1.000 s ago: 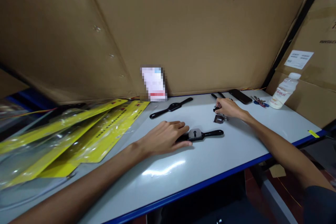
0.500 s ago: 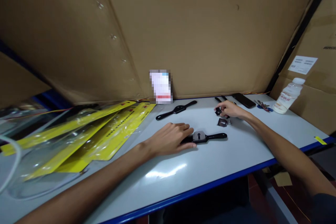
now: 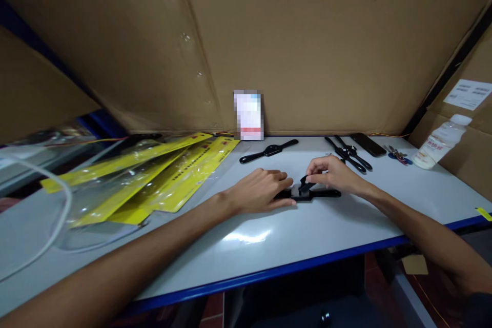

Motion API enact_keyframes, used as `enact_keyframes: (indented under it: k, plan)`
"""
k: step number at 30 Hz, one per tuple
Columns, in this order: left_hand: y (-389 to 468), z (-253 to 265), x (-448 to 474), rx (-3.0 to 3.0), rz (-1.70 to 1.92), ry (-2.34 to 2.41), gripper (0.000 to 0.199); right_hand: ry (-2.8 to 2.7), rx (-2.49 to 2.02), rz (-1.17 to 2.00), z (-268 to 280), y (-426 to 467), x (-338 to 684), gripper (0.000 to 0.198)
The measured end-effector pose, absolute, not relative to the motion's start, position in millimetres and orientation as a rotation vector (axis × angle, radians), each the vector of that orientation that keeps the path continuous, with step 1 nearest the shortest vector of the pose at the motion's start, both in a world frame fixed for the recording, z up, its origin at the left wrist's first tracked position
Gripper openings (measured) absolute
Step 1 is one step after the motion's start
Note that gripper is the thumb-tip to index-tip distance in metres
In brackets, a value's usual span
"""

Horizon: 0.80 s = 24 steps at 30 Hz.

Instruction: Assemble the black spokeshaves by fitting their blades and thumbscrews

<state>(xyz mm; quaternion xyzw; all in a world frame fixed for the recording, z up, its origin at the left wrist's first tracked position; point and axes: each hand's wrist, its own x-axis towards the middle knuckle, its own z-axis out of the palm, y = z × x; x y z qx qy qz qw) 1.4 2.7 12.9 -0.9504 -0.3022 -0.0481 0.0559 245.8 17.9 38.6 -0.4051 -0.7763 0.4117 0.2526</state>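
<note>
A black spokeshave (image 3: pixel 325 193) lies on the table in front of me, its left handle under my left hand (image 3: pixel 263 192), whose fingers close around it. A grey metal blade (image 3: pixel 295 190) rests on its middle. Between the thumb and fingers of my right hand (image 3: pixel 333 174) is a small black cap (image 3: pixel 305 184), tilted and touching or just above the blade; I cannot tell which. Another black spokeshave (image 3: pixel 272 150) lies behind my left hand. More black spokeshaves (image 3: pixel 355 156) lie close together behind my right hand.
Yellow cards in clear plastic packs (image 3: pixel 165 184) and a white cable (image 3: pixel 66 210) cover the left side. A blurred-out screen (image 3: pixel 249 115) leans on the cardboard wall (image 3: pixel 307 51). A black phone (image 3: pixel 368 144), keys (image 3: pixel 397 155) and a bottle (image 3: pixel 442 142) stand or lie at right.
My right hand has moved left and nearer, bringing the black cap over the blade of the spokeshave. My left hand stays on its handle. The view has shifted slightly.
</note>
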Motion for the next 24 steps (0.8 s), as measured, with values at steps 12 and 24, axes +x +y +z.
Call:
enact_keyframes:
  k: [12, 24]
  plan:
    - [2, 13, 1, -2.857, -0.113, -0.919, 0.06, -2.229, -1.176, 0.926, 25, 5, 231, 0.008]
    - [2, 13, 0, -2.902, -0.128, -0.961, 0.056, -2.162, -1.624, -0.036, 53, 72, 303, 0.021]
